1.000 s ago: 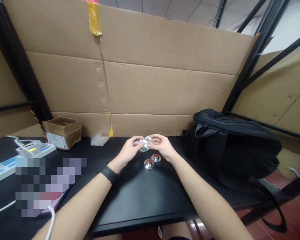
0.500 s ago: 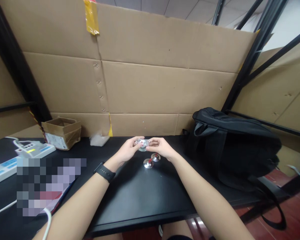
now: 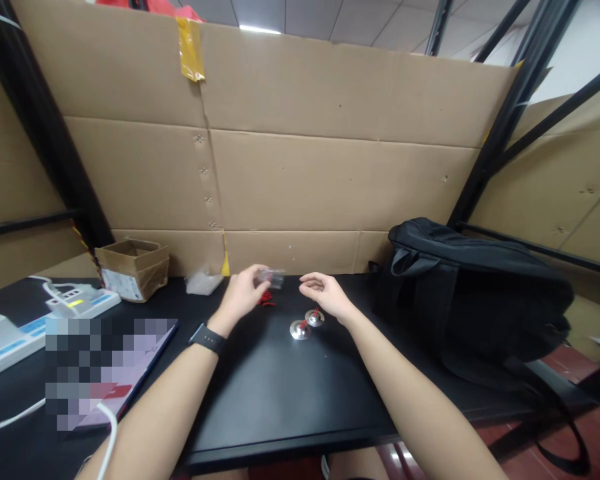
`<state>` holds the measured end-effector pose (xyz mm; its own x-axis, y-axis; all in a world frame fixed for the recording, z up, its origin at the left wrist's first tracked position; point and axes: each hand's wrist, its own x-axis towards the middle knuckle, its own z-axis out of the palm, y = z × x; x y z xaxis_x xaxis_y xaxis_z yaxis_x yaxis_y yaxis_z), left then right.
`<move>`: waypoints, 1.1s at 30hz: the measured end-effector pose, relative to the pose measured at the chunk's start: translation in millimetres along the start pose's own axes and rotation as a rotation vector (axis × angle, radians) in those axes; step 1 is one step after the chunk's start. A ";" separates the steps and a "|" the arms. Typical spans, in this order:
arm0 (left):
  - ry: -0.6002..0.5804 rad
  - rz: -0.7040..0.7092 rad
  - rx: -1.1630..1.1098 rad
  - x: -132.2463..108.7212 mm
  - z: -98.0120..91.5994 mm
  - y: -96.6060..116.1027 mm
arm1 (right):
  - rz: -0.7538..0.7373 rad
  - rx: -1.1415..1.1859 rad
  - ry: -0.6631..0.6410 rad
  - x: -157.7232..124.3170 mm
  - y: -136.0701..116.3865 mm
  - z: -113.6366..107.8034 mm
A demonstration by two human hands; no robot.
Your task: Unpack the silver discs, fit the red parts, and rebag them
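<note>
My left hand [image 3: 245, 293], with a black watch on its wrist, pinches a clear plastic packet [image 3: 274, 277] blurred by motion, raised above the back of the table. Just under it is a tangle of red cord [image 3: 267, 299]; whether it hangs or lies on the tabletop I cannot tell. To the right, my right hand [image 3: 326, 292] hovers apart from the packet, its fingers loosely bent and nothing plainly held. Nearer me, two small silver finger cymbals [image 3: 300, 330] with red cord at their centres lie side by side on the black table [image 3: 280, 393].
On the right sits a black backpack [image 3: 460, 287]. At the left are a small cardboard box [image 3: 135, 267], a white plastic wrapper [image 3: 203, 283], a white power strip [image 3: 35, 333] and a flat item partly pixelated [image 3: 140, 367]. Cardboard walls [image 3: 290, 180] enclose the back.
My right hand has come off the clear packet, which my left hand has drawn leftward. Red cord now shows beneath it. The view has shifted slightly; the cymbals stay put.
</note>
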<state>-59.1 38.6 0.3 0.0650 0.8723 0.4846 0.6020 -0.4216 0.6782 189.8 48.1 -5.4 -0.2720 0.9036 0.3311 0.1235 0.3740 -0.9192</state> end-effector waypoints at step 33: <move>-0.252 0.006 0.637 10.7 -14.1 -87.6 | -0.007 -0.232 0.063 7.6 10.4 -20.8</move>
<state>-122.3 81.4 -46.1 0.2065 0.9340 0.2917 0.9469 -0.2658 0.1807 208.9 63.2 -8.1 -0.2144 0.9094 0.3564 0.3402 0.4116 -0.8455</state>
